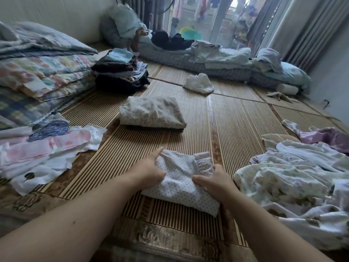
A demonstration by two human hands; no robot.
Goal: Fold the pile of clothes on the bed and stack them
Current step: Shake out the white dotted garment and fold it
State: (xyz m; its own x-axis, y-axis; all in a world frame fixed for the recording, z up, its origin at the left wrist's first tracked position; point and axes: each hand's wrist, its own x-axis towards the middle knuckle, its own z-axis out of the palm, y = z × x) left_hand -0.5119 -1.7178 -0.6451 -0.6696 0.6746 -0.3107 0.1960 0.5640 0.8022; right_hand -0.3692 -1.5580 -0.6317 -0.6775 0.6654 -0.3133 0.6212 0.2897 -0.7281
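A white dotted garment (179, 178) with a ruffled cuff lies folded on the striped bamboo mat (222, 129) right in front of me. My left hand (149, 170) grips its left side, thumb on top and fingers tucked under. My right hand (213, 181) grips its right side the same way. A folded pale floral piece (153, 112) lies on the mat just beyond. Unfolded pale clothes are heaped at the right (294, 178). A stack of folded dark and light clothes (120, 72) stands at the back left.
Flat pink and white garments (47, 148) lie spread at my left. Folded quilts (37, 72) pile up at the far left. A crumpled white cloth (199, 83) sits mid-mat. Bedding and pillows (226, 59) line the far edge by the window.
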